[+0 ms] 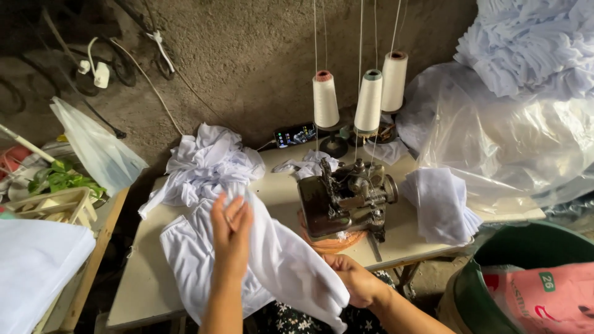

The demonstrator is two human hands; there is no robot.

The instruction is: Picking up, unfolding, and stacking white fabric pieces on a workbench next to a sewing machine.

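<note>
The work surface is a pale sewing table point(142, 278) set against a rough, bare grey wall point(260, 55). An overlock sewing machine point(346, 201) stands at mid-table, with three thread cones point(368, 99) behind it. A white garment point(272, 260) lies across the table's near edge and hangs off it. The left hand point(232, 232) is raised edge-on over the garment, fingers straight and held together, gripping nothing. The right hand point(356, 278) is closed on the garment's lower right corner at the table edge. Clear plastic bags point(507, 136) of pale fabric are heaped at right. A pink printed package point(544, 300) sits in a green tub point(526, 244).
</note>
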